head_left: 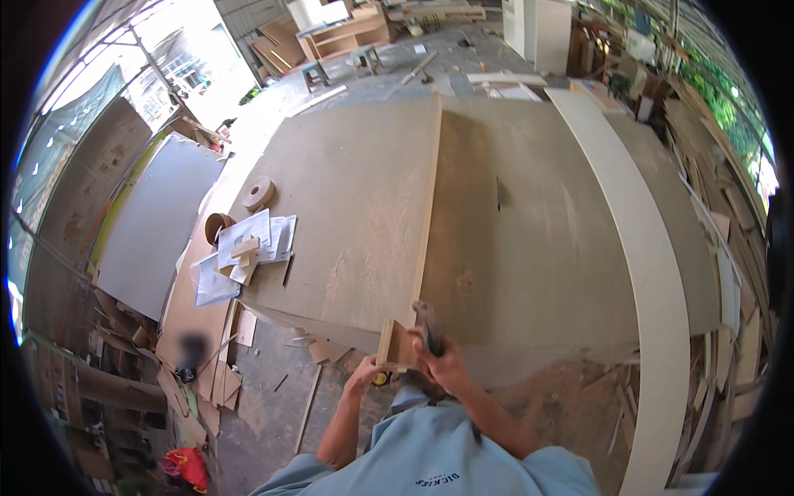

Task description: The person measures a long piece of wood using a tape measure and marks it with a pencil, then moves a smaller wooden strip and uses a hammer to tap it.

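Close in front of my body, my left hand (362, 376) is closed on the lower left side of a small wooden piece (396, 344) with a raised edge. My right hand (444, 364) is wrapped round a dark tool that looks like a hammer (431, 337), its worn head pointing up and away from me. The right fingers lie close beside the wooden piece; whether they also touch it is unclear. Both hands are at the near edge of a large brown board surface (364, 207), by a wooden strip (430, 190) that runs away from me along it.
Papers (246, 236) with small wood blocks, a tape roll (258, 193) and a brown ring-shaped roll (217, 227) lie on the left part. A long pale board (637, 223) spans the right. Wood offcuts (748, 306) pile up at the right; a red bag (187, 469) is on the lower left floor.
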`<state>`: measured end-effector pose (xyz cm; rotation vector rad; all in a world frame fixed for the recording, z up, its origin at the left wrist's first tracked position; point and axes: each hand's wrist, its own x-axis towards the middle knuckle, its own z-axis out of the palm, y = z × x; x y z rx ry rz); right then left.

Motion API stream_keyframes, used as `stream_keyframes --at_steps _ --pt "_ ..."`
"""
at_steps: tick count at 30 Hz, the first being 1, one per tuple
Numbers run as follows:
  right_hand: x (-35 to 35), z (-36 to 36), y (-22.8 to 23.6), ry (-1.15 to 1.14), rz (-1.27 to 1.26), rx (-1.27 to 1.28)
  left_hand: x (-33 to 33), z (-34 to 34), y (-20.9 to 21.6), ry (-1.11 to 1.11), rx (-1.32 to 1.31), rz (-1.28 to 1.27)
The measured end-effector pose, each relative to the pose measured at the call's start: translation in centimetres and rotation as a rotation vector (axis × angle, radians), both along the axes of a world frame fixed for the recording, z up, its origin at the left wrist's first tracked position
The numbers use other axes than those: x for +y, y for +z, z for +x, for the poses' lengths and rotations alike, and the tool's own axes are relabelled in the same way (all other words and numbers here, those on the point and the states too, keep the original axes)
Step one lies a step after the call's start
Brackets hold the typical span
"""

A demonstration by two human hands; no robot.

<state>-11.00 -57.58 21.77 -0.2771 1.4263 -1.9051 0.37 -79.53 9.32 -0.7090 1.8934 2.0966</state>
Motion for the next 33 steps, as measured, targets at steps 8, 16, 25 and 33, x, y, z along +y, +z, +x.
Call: stream_keyframes --at_steps 8,16,25,33 --pt "-1.1 -2.9 -7.8 -0.683 0.197 -0.182 -0.3 -1.9 1.8 -0.09 0.025 0.123" --pt "-3.0 -4.8 -11.7 -0.837 0.111 -0.504 -2.8 -2.4 -0.4 -0.287 -0.011 0.062" --pt "-8.4 -8.9 -11.0 -0.604 0.024 -0.524 -3.6 -3.0 0.0 -0.397 -0.052 0.09" --pt "-9.7 -7.6 -14.0 -0.613 0.065 -0.514 -3.7 -3.6 -0.4 -0.506 -0.015 0.128"
